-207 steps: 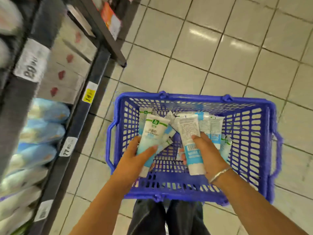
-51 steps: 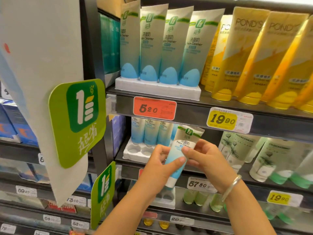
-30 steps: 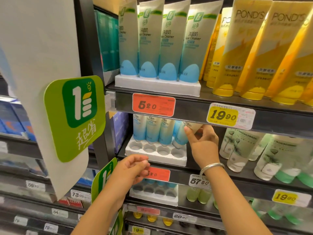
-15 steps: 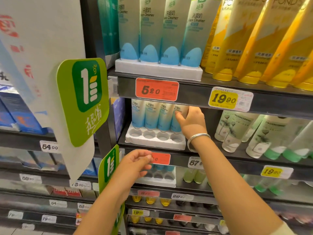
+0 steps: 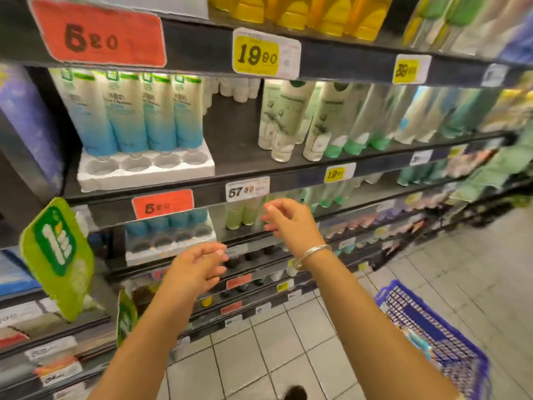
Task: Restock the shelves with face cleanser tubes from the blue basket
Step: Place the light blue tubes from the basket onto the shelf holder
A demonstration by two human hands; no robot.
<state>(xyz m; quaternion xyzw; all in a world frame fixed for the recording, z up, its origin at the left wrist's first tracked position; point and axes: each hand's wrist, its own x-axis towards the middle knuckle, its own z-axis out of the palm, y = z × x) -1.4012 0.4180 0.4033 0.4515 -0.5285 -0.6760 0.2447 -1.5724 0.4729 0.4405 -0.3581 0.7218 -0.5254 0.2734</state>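
Several white-and-blue face cleanser tubes [image 5: 135, 111] stand cap-down in the back row of a white foam tray [image 5: 144, 168] on the middle shelf; the tray's front row of holes is bare. My right hand [image 5: 288, 220], with a silver bracelet, hangs in the air in front of the shelf below, fingers loosely curled and holding nothing. My left hand [image 5: 196, 269] is lower and to the left, also loosely curled and holding nothing. The blue basket [image 5: 432, 336] stands on the tiled floor at the lower right, with part of a tube showing inside.
A second foam tray [image 5: 170, 241] with blue tubes sits one shelf lower. Green-capped tubes [image 5: 317, 122] fill the shelf to the right, yellow tubes [image 5: 302, 10] the shelf above. A green promo sign [image 5: 57, 255] sticks out at the left. Price tags line the shelf edges.
My right hand has let go of the tube in the tray and drawn back down from the shelf. The view has swung right and down, bringing the basket into sight.
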